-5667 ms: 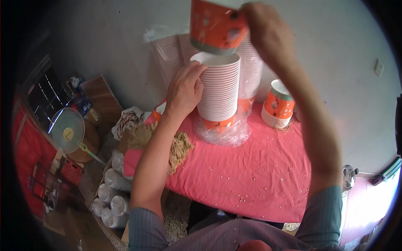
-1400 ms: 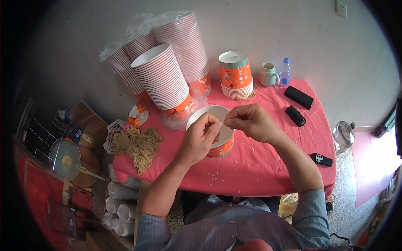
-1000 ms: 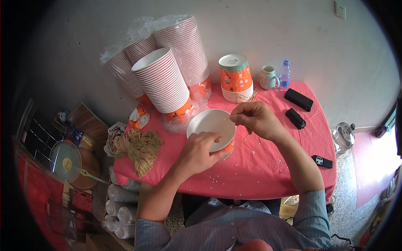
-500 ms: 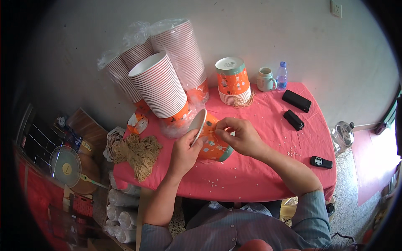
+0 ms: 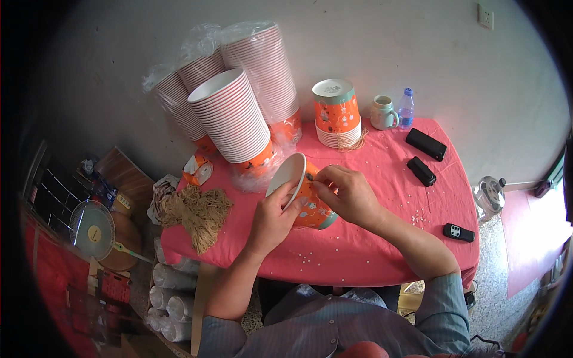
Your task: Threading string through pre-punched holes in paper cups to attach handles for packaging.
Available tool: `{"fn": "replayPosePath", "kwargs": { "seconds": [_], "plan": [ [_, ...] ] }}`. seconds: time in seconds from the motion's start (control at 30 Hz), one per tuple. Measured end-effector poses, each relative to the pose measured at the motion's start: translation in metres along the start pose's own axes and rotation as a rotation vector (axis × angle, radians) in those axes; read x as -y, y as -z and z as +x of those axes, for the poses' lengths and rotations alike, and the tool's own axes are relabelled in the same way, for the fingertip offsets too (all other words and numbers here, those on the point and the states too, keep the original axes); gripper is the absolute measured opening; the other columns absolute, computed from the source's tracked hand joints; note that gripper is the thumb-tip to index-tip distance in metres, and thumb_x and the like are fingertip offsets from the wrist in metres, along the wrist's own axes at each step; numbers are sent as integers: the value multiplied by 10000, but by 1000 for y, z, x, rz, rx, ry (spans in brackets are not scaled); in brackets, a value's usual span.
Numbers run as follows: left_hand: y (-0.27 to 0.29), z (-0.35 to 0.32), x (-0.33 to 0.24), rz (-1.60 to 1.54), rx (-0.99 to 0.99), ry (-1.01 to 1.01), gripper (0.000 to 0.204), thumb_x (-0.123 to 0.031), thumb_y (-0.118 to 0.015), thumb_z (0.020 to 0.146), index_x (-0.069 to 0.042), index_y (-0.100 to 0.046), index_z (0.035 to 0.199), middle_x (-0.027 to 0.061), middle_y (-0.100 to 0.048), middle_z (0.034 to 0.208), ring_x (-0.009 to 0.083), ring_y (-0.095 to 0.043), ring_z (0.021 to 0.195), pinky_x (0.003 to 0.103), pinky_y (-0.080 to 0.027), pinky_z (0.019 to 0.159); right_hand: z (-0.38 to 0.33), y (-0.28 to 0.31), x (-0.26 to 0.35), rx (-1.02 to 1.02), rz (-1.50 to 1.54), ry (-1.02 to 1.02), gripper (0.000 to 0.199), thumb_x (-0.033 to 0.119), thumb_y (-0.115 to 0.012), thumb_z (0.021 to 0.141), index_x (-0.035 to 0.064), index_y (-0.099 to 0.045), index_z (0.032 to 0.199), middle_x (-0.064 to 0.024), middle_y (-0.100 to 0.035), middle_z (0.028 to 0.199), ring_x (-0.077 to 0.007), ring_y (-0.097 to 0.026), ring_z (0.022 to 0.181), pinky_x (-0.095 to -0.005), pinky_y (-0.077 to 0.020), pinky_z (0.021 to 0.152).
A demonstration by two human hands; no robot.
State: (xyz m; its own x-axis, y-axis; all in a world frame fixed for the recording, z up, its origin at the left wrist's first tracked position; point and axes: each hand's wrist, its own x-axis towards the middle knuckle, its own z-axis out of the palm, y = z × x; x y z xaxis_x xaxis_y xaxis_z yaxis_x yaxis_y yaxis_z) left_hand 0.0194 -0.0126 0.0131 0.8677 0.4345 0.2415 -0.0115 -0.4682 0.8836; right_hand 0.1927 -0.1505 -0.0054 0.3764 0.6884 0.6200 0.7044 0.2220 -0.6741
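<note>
An orange paper bucket [image 5: 315,210] with a white inside and a green base band lies tilted over the table, its mouth toward the upper left. My left hand [image 5: 271,222] grips its rim, fingers inside the mouth and thumb on the outer wall. Against the upper side of the bucket, my right hand [image 5: 353,194] pinches with thumb and forefinger; whatever sits between the fingertips is too small to make out. A bundle of tan strings [image 5: 202,216] rests on the table left of my left hand.
Tall nested paper bucket stacks [image 5: 230,122], some in clear plastic, stand at the back left. Behind my right hand is an upside-down bucket stack [image 5: 337,113] with loose strings. A mug [image 5: 382,113], water bottle [image 5: 406,110], black cases [image 5: 425,144] and remote [image 5: 458,232] line the right side.
My left fingers have slid further into the bucket's mouth, and the mouth has turned more into view. My right hand has shifted slightly right, still pinching at the bucket's side.
</note>
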Motion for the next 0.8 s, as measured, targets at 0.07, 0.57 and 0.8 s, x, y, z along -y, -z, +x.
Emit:
{"fn": "replayPosePath", "kwargs": {
  "seconds": [0.07, 0.57, 0.8],
  "plan": [
    [-1, 0, -1, 13, 4, 7, 448, -72, -672, 1091, 60, -574, 1508, 184, -799, 1255, 170, -748, 1163, 326, -598, 961, 0, 0, 0, -12, -25, 28, 100, 58, -744, 971, -18, -698, 1017, -164, -746, 927, -302, -775, 800, -389, -615, 690],
    [-7, 1, 1, 57, -14, -59, 488, -118, -728, 1072, 66, -579, 1498, 181, -821, 1183, 150, -765, 1069, 313, -600, 902, 1, 4, 4, 23, -78, 27, 93, 56, -737, 969, -21, -707, 1011, -155, -731, 933, -315, -760, 806, -392, -612, 708],
    [-7, 6, -4, 88, 43, -58, 543, -121, -733, 1068, 36, -535, 1549, 167, -833, 1124, 151, -772, 1059, 312, -595, 899, 3, 5, 0, 36, -97, 35, 106, 63, -739, 972, -23, -712, 1027, -141, -722, 960, -302, -759, 813, -385, -619, 718]
  ]
}}
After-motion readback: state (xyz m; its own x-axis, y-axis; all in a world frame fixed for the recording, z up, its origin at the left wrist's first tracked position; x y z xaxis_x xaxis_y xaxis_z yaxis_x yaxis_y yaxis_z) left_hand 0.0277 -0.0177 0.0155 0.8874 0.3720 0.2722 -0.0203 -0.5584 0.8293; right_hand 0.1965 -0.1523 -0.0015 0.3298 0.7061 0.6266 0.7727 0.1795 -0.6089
